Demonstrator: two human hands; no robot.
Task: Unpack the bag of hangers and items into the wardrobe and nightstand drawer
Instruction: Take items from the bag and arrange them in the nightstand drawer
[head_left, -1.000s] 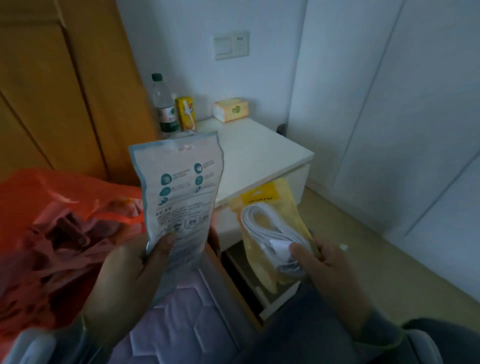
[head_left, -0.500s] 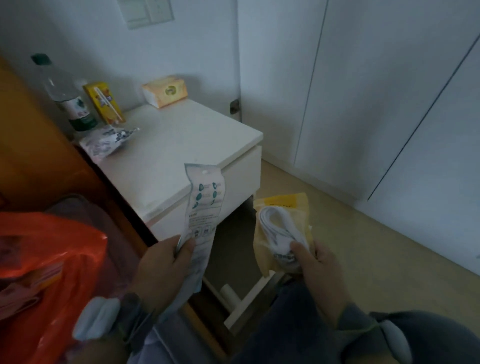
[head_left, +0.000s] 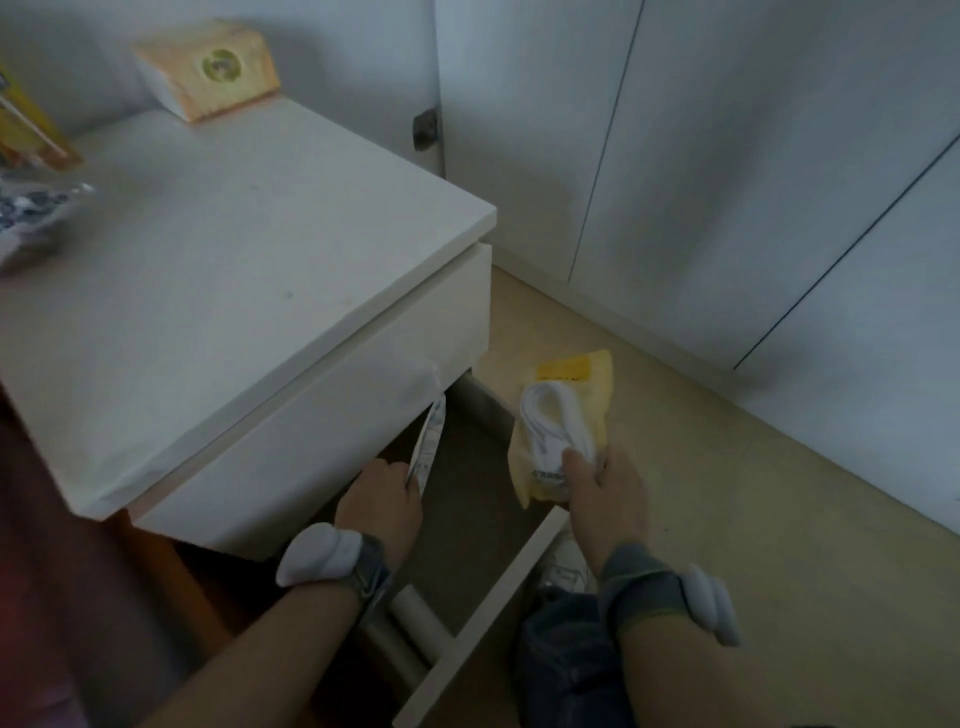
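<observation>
**A:** What has each hand got?

**B:** The left hand (head_left: 379, 499) pinches the bottom end of a flat white printed plastic packet (head_left: 428, 441), which is turned edge-on and stands up at 12 o'clock from the knuckles. The right hand (head_left: 608, 493) grips the lower part of a soft yellow plastic pouch (head_left: 576, 384) with a coiled white cable (head_left: 550, 421) inside. Its thumb presses on the front of the coil.

**A:** And where are they against the furniture?

**B:** Both hang over the pulled-out lower drawer (head_left: 483, 613) of the white nightstand (head_left: 234, 270). The packet's top is right by the upper drawer front, and I can't tell if it touches. The pouch sits at 3 o'clock from the packet, a little apart.

**A:** How will they handle?

**B:** Both are light, I'd judge, and neither looks fragile. The packet is thin, slick film that bends easily. Held by one end it may flop or slip, so a pinch nearer the middle would steady it. The pouch is floppy too, but the cable bulge gives the thumb something firm to press on. That bulge is the place to hold it.

**A:** Anything to watch?

**B:** The packet's top could catch under the upper drawer front. Tilting it flat before letting go should avoid that.
</observation>
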